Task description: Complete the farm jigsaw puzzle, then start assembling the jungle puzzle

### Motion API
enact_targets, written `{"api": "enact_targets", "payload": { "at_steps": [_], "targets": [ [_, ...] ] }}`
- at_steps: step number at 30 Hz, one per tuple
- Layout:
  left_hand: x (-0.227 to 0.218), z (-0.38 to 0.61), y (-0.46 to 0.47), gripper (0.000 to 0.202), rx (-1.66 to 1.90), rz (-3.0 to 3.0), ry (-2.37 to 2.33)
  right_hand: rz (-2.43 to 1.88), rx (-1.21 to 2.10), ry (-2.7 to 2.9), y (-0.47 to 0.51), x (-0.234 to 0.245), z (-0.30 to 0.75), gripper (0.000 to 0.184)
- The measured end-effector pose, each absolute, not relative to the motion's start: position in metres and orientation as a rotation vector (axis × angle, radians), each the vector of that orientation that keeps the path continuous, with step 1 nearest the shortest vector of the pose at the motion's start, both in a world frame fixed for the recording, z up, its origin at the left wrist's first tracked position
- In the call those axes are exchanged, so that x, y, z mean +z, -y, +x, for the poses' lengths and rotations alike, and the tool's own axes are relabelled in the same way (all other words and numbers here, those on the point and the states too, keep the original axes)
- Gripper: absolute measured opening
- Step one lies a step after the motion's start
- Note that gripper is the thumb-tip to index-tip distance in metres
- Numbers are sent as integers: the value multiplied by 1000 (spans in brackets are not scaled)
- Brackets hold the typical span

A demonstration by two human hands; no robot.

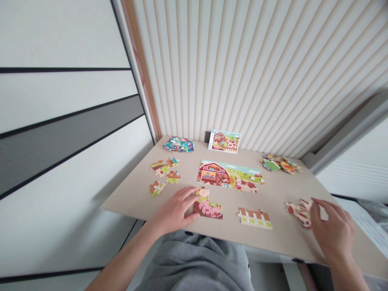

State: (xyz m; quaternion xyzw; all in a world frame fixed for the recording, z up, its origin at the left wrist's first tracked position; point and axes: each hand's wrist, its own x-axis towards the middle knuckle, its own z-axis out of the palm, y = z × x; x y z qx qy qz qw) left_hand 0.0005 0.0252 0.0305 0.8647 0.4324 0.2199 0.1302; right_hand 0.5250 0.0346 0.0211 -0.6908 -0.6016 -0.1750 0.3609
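My left hand rests at the left side of a joined puzzle section with a pink pig. Its fingers are stretched, with the fingertips on the upper left pieces and the thumb apart at the lower edge. At the table's right, my right hand pinches a light puzzle piece, mostly hidden by the fingers. Beside those fingertips lies a small pile of brown-spotted white puzzle pieces. Above the pig section sits the larger joined barn-and-cow section. A joined white-fence section lies between the two hands.
A picture card of the farm scene leans at the back of the table. Piles of blue pieces and orange-green pieces lie at the back corners. Several loose pieces are on the left. A ribbed panel rises behind.
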Motion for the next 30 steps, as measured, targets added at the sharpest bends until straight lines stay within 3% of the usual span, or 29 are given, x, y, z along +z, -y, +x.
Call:
{"api": "enact_targets", "payload": {
  "at_steps": [4,8,18,30],
  "targets": [
    [25,-1,-32,77,649,2492,-1244,-1436,-29,1987,-14,37,416,25],
    [27,-1,-39,84,638,2467,-1229,-1260,250,2303,-10,39,322,46],
    [35,-2,-50,79,626,2425,-1222,-1168,332,2445,-27,44,276,29],
    [26,-2,-57,63,636,2568,-1280,-1153,173,2419,-30,41,262,28]
  ]
}}
